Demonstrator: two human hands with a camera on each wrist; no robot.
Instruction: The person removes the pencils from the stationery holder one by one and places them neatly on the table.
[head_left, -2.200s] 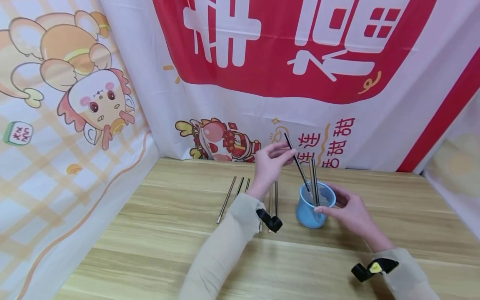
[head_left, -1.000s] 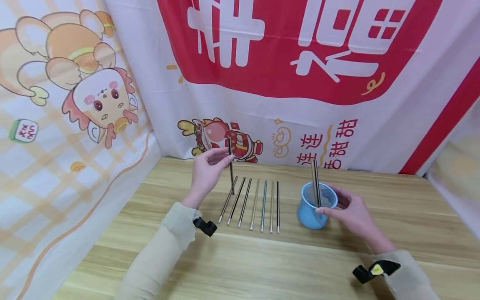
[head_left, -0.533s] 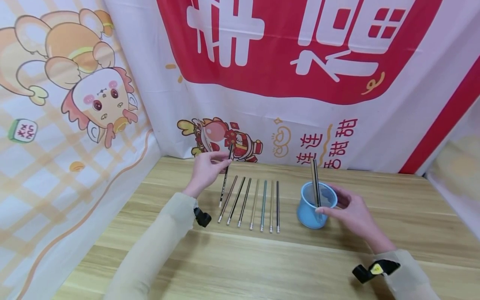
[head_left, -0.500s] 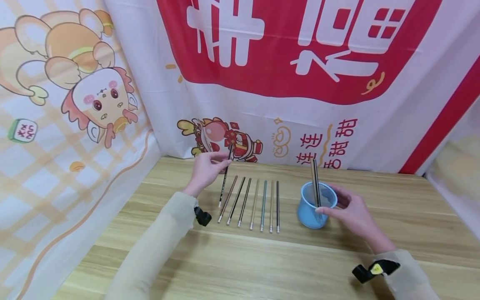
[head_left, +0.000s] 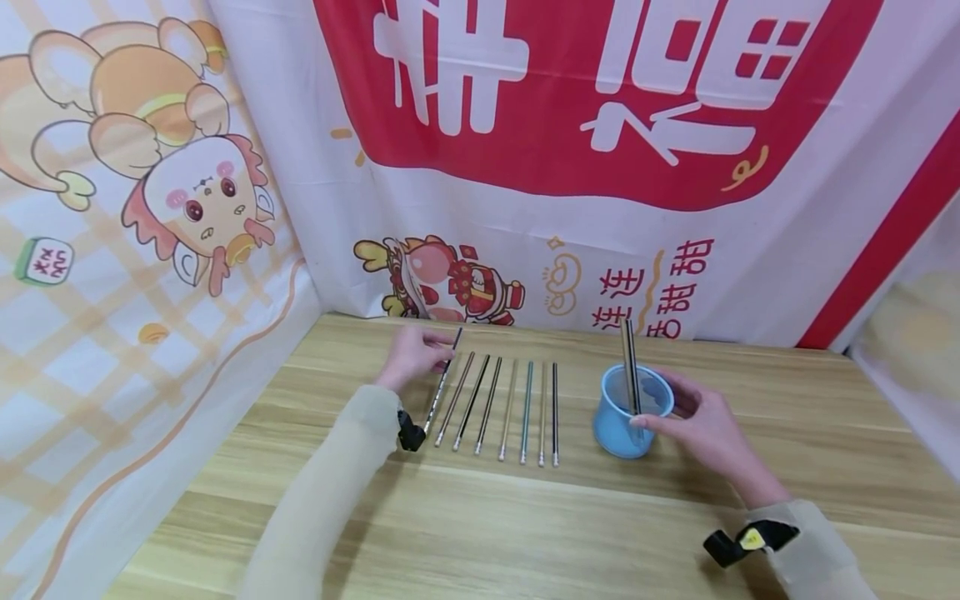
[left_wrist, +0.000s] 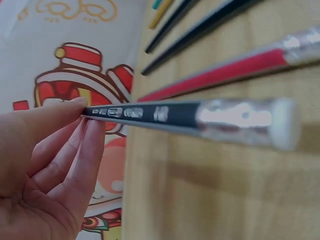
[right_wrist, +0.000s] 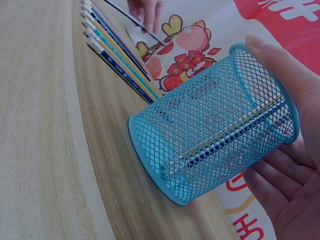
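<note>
My left hand (head_left: 412, 357) pinches a black pencil (left_wrist: 145, 114) between thumb and fingers near its far end. The pencil's silver ferrule and white eraser point toward me, low over the table at the left end of a row of pencils (head_left: 508, 408). In the left wrist view a red pencil (left_wrist: 220, 75) lies right beside it. My right hand (head_left: 701, 425) grips the rim of a blue mesh pencil cup (head_left: 622, 429), thumb on the near side and fingers behind. Through the mesh in the right wrist view, a yellow and a dark pencil (right_wrist: 235, 131) stand in the cup, eraser ends down.
The row lies side by side on the wooden table (head_left: 465, 533), erasers toward me, with a gap between it and the cup. A printed cloth (head_left: 555, 217) hangs behind the table's back edge, and another patterned cloth (head_left: 150, 350) borders the left side.
My left hand has brought the black pencil from over the cup to the row's left end, turned its eraser toward me and lowered it. The right hand stays on the cup.
</note>
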